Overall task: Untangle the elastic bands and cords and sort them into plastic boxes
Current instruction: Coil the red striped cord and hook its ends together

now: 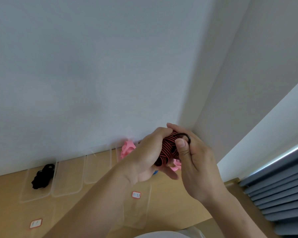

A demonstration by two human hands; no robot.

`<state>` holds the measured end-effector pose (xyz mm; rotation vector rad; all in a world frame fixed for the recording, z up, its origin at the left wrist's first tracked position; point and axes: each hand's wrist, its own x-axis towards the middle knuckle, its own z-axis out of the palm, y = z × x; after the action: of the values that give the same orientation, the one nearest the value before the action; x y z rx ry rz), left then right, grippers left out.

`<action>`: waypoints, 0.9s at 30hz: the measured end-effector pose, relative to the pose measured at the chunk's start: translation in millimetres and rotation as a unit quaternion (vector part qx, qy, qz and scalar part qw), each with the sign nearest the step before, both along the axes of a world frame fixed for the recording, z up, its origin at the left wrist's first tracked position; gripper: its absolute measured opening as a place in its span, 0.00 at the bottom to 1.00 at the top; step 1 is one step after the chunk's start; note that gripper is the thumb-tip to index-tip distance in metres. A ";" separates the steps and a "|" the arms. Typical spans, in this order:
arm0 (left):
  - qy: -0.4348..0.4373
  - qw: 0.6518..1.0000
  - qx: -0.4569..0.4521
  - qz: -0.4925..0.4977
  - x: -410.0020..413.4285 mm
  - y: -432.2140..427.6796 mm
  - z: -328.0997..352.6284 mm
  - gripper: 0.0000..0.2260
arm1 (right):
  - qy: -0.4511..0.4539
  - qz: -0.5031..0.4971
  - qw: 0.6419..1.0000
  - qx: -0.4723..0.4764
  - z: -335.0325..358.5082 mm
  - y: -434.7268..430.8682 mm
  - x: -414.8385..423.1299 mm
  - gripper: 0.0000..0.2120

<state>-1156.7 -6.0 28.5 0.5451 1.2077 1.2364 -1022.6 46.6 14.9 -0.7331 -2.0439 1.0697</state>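
wooden counter (175,208) is carrying everything here, butting against a white wall (93,66) at the back, with a grey-blue pleated curtain (279,194) hanging past its right end. a row of clear plastic boxes (67,186) is standing along the wall. the leftmost of them is holding a heap of black bands (42,176), and one behind the hands is showing pink bands (127,149). another clear piece, box or lid, with a red-edged label (136,194) is lying nearer the person.

above the counter both hands are meeting around a bundle of red-and-black striped cord (168,148), held up in the air with its long axis running roughly top to bottom. the left hand (141,162) is closing its grip round the bundle from the left, fingers curled over the top. the right hand (196,162) is pinching a thin black ring band (184,136) at the bundle's upper right, thumb pressing beside it — so neither grip is free.

the ring is lying on the right hand's side, so the pull probably wants to go rightward, away from the left hand's anchor. whether the ring is looping through the cord or only lying on it is not clear. open air is waiting to the right and toward the person; the wall is close behind. the black heap's box is sitting well apart to the far left, beyond the left arm — the freed ring would likely be crossing over to reach it.
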 end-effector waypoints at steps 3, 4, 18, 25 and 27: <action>-0.117 0.990 0.037 -0.068 -5.8 -5.8 0.6 0.17 | 0.015 0.003 1.000 -0.004 4.2 0.5 1.8 0.24; -0.151 0.985 0.045 -0.075 -7.8 -6.6 0.0 0.17 | 0.017 0.005 1.000 -0.008 5.4 0.8 1.7 0.21; -0.086 0.993 0.057 0.059 -5.3 -0.7 -10.8 0.15 | 0.051 -0.026 0.997 0.051 -2.8 3.4 -0.3 0.21; 0.109 0.984 0.040 0.138 -10.1 3.2 -12.9 0.08 | 0.097 -0.016 0.993 0.061 -6.0 0.0 4.6 0.19; 0.202 0.969 0.070 0.126 -10.0 3.5 -13.7 0.08 | 0.106 0.005 0.993 0.051 -8.1 -2.2 1.8 0.16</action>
<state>-1166.7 -2.6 14.8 0.7948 1.5751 1.4795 -1020.9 44.5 6.8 -0.5331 -1.9065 0.9960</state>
